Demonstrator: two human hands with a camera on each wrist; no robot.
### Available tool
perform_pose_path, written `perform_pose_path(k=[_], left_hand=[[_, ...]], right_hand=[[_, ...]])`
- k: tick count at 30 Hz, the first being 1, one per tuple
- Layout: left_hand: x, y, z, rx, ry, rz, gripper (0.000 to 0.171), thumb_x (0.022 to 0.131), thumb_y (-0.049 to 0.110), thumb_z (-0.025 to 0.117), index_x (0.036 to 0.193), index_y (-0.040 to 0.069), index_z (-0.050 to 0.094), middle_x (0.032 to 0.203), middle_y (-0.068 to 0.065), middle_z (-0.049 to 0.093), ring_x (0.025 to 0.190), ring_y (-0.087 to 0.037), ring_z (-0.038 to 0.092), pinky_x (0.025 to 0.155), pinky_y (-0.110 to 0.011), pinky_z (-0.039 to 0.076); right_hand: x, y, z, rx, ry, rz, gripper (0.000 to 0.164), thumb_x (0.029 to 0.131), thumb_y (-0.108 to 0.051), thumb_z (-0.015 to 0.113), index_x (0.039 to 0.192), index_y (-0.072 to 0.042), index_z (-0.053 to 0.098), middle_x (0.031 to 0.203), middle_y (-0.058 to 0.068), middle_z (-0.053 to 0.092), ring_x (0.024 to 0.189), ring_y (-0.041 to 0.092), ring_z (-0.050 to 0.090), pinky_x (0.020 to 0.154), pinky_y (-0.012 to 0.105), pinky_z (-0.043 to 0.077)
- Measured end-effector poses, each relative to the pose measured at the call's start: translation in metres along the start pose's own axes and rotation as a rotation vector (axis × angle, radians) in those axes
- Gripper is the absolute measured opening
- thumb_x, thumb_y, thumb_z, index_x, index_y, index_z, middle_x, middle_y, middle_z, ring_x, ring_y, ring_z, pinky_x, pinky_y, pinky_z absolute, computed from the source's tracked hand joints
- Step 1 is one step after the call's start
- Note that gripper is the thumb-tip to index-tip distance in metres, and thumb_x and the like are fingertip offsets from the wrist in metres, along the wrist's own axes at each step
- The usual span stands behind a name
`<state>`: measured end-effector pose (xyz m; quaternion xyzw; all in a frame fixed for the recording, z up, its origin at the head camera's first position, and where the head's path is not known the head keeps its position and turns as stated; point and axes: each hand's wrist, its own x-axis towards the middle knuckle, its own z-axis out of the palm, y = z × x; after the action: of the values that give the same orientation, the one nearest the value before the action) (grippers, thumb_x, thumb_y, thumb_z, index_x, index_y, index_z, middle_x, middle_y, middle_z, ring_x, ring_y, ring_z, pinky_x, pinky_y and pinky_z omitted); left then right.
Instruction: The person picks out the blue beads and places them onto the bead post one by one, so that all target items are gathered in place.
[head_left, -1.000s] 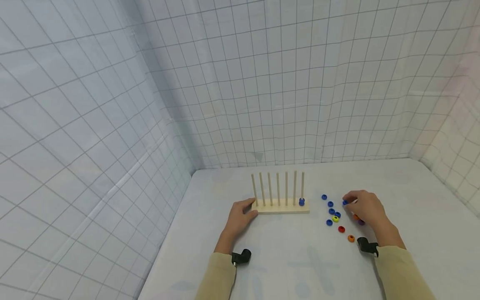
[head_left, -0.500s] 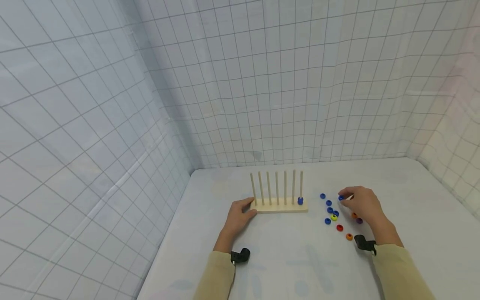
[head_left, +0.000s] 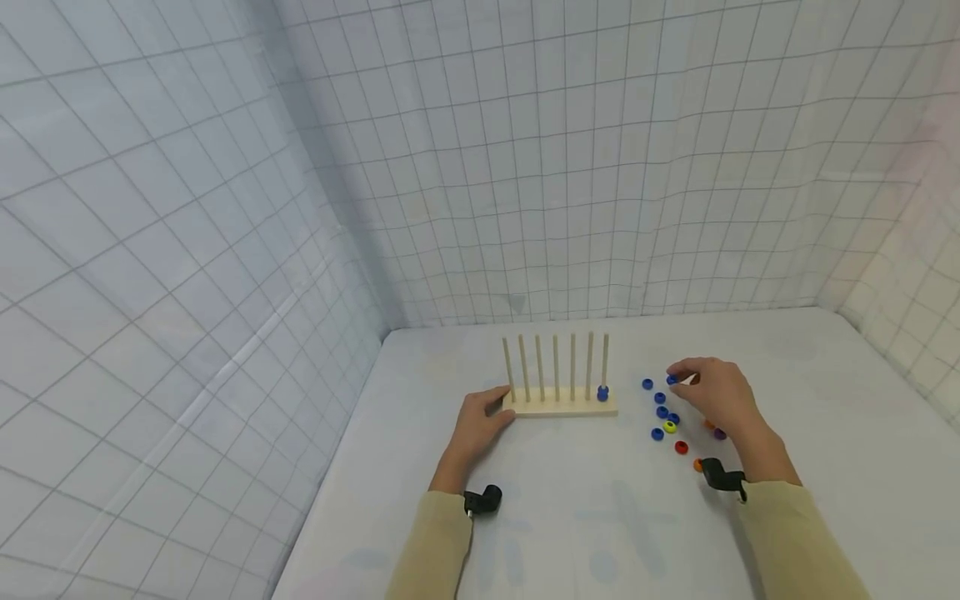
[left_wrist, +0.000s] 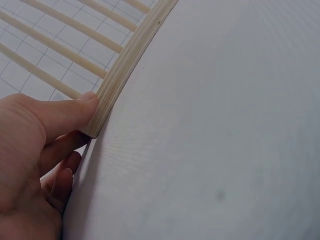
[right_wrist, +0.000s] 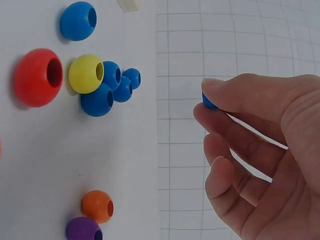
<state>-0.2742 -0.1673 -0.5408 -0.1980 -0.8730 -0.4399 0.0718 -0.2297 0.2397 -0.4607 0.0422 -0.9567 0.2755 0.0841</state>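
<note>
My left hand (head_left: 476,425) grips the left end of a pale wooden peg rack (head_left: 558,407). In the left wrist view, its thumb presses on the base (left_wrist: 112,87) with fingers curled beneath the corner. A row of thin upright pegs stands on the rack, and blue beads (head_left: 603,395) sit low on the rightmost one. Off to the rack's right, my right hand (head_left: 720,396) pinches a blue bead (right_wrist: 208,103) between thumb and index finger, raised above the table. The fingertips hide most of that bead; its other fingers are loosely curled.
Between rack and right hand lie several loose blue beads (head_left: 660,398), a yellow bead (right_wrist: 86,74) and a red bead (right_wrist: 31,77). Near the right wrist are orange (right_wrist: 96,206) and purple beads (right_wrist: 82,230). Gridded white sheets (head_left: 525,167) surround the white table (head_left: 570,492).
My right hand has lifted the pinched blue bead and moved it left and away from me, toward the rack. The left hand keeps its grip on the rack's end.
</note>
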Motion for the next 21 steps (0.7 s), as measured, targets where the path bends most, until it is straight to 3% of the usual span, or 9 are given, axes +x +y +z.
perform_pose_path(k=[10,21], left_hand=[[0.000,-0.001,0.003,-0.011,0.000,-0.028,0.049,0.090,0.012,0.076,0.136,0.001,0.062,0.136,-0.015,0.062,0.131,-0.031,0.053,0.111,-0.045,0.037],[0.003,0.001,0.003,0.035,0.020,-0.036,0.047,0.089,0.012,0.078,0.133,0.003,0.065,0.132,-0.013,0.065,0.129,-0.030,0.056,0.109,-0.044,0.039]], right_hand=[[-0.001,-0.017,0.001,0.011,0.052,-0.017,0.029,0.090,-0.017,0.075,0.118,-0.008,0.074,0.099,0.010,0.070,0.084,0.027,0.059,0.063,0.036,0.047],[0.001,-0.036,0.002,0.033,0.132,-0.039,0.028,0.091,-0.017,0.074,0.117,-0.009,0.073,0.101,0.009,0.070,0.089,0.027,0.058,0.069,0.038,0.047]])
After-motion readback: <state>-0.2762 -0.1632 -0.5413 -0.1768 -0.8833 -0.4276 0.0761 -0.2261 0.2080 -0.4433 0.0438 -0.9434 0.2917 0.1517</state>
